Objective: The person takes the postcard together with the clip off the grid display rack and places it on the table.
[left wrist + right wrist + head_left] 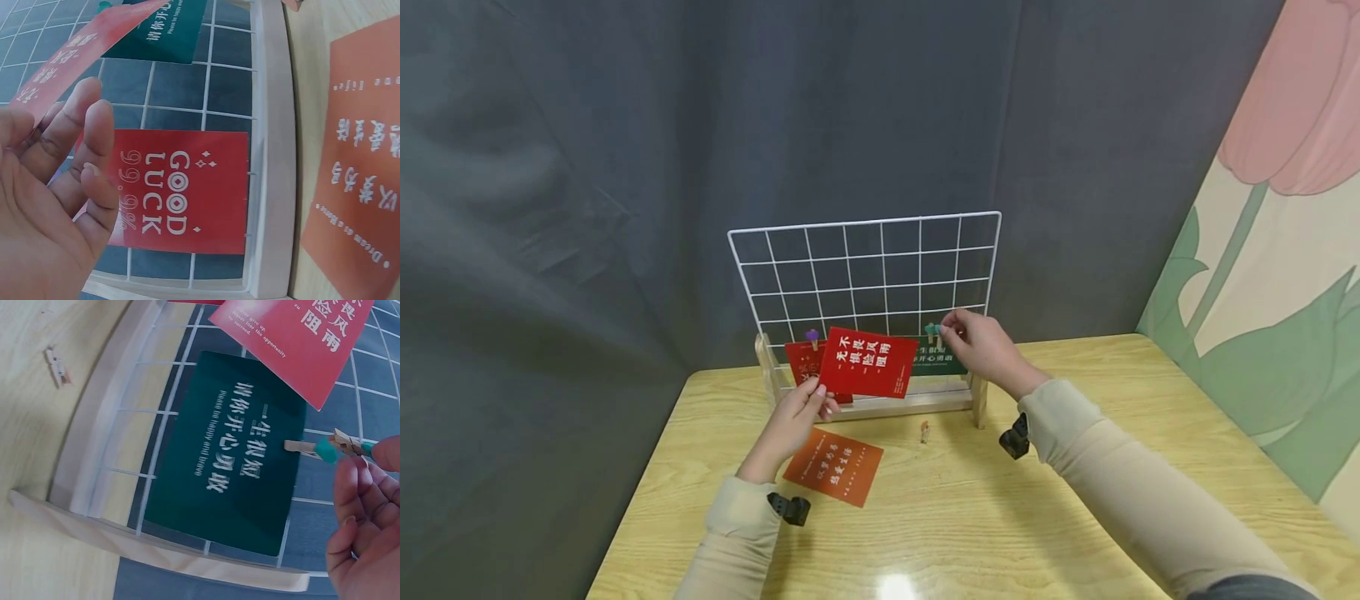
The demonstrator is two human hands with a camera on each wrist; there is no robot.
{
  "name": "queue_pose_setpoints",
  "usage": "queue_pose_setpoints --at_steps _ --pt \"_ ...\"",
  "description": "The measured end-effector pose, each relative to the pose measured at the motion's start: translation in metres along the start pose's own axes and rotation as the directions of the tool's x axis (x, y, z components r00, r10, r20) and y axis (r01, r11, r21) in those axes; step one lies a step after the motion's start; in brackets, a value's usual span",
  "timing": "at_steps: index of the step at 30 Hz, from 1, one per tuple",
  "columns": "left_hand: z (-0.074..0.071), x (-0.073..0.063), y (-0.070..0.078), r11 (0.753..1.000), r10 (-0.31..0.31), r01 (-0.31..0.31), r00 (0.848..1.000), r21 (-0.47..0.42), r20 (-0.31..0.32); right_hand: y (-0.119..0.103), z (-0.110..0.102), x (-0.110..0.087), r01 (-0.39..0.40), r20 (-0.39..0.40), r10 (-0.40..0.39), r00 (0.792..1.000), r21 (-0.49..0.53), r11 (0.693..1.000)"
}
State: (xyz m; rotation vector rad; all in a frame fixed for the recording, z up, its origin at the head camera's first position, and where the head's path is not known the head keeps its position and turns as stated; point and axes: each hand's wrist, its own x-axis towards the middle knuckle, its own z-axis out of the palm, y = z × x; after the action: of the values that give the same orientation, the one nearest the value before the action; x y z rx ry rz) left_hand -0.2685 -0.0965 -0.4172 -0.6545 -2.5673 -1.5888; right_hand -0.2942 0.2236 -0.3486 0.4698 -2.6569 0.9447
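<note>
My left hand (796, 419) pinches a red card (868, 362) with white Chinese lettering by its lower left corner, in front of the white wire grid (883, 257). Behind it, a red "GOOD LUCK" card (181, 194) hangs on the grid under a purple-topped clip (812, 336). To the right hangs a dark green card (231, 456), with a small wooden clothespin (301, 447) with a teal top on its upper edge. Right beside that one, my right hand (981, 346) pinches another small wooden clothespin (345, 441) with teal on it between thumb and finger.
An orange card (835, 467) lies on the wooden table (940, 517) below my left hand. A loose small clothespin (924, 432) lies in front of the grid's wooden stand (910, 406). Dark curtain (865, 108) hangs behind, and a tulip-painted wall (1262, 275) stands at the right.
</note>
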Motion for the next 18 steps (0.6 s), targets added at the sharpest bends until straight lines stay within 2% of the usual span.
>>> queue_pose_setpoints --at_steps 4,11,18 --pt "0.001 -0.004 -0.002 0.999 -0.015 0.016 1.0 -0.028 0.027 0.004 0.007 -0.006 -0.004 0.027 0.003 1.0 0.021 1.0" --pt "0.0 -0.009 -0.011 1.0 0.03 -0.029 0.997 -0.011 0.067 0.007 0.016 -0.015 -0.024 0.063 0.021 0.998 0.047 0.999" --pt "-0.004 -0.017 -0.015 1.0 0.015 -0.014 0.994 -0.012 0.109 0.01 0.025 -0.02 -0.015 0.074 0.012 0.997 0.031 0.999"
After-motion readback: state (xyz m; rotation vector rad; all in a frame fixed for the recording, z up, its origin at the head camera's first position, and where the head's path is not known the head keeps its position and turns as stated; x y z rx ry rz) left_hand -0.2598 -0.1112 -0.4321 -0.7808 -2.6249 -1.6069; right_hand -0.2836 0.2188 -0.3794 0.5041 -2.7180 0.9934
